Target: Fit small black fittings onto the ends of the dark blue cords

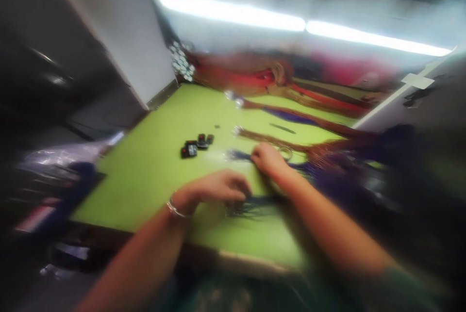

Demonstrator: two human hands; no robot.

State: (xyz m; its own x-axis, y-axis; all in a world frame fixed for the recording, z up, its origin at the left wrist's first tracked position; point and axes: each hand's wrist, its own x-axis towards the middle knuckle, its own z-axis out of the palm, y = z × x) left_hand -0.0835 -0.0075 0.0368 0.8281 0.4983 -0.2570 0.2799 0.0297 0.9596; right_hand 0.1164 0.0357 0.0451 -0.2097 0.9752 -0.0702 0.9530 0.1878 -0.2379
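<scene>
My left hand, with a bracelet on the wrist, has its fingers curled down at the end of a dark bundle of wires. Loose wire ends fan out beneath those fingers, and blur hides the exact grip. Farther away and to the right, my right hand is closed on a bundle of blue wires. Pale blurred ends stick out to the left of it. A yellowish ring, perhaps a tape roll, lies just beyond my right wrist.
Black small parts lie on the green tabletop. Brown wire bundles stretch across its right side. Red and brown wires are heaped at the back under bright tube lights. A plastic bag sits past the left edge.
</scene>
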